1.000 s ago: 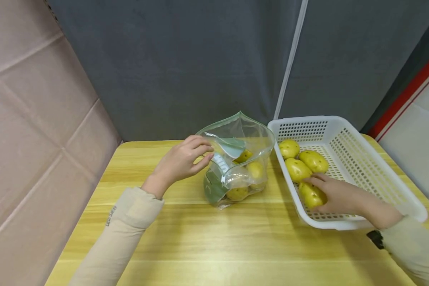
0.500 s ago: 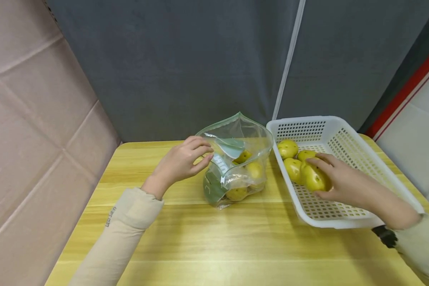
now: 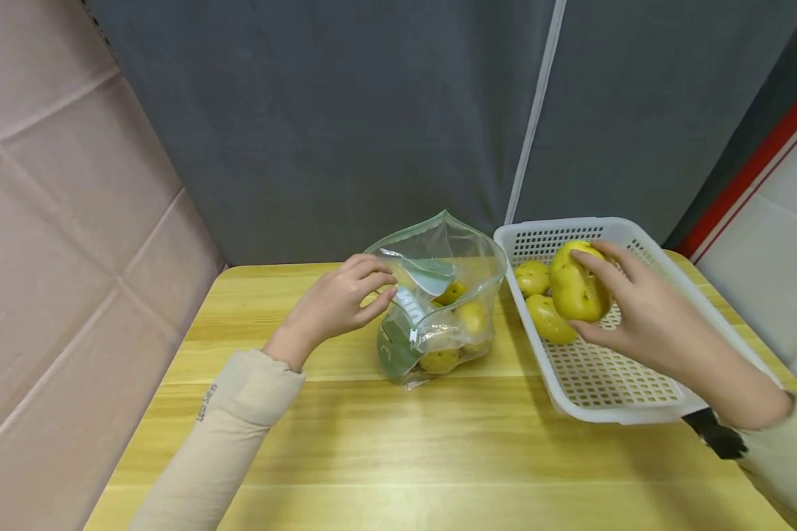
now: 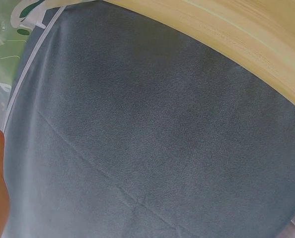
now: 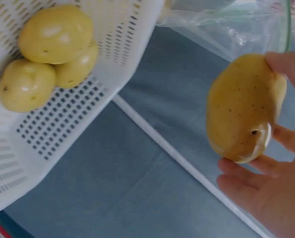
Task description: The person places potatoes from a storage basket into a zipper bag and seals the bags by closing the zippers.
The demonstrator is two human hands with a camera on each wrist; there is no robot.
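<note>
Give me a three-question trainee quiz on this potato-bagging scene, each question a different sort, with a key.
1. True or false: the right hand grips a potato lifted above the white basket.
2. How many potatoes lie in the basket, by the right wrist view?
3. The left hand pinches: A) the basket rim, B) the rim of the clear zip bag, C) a potato.

Key: 1 true; 2 three; 3 B.
</note>
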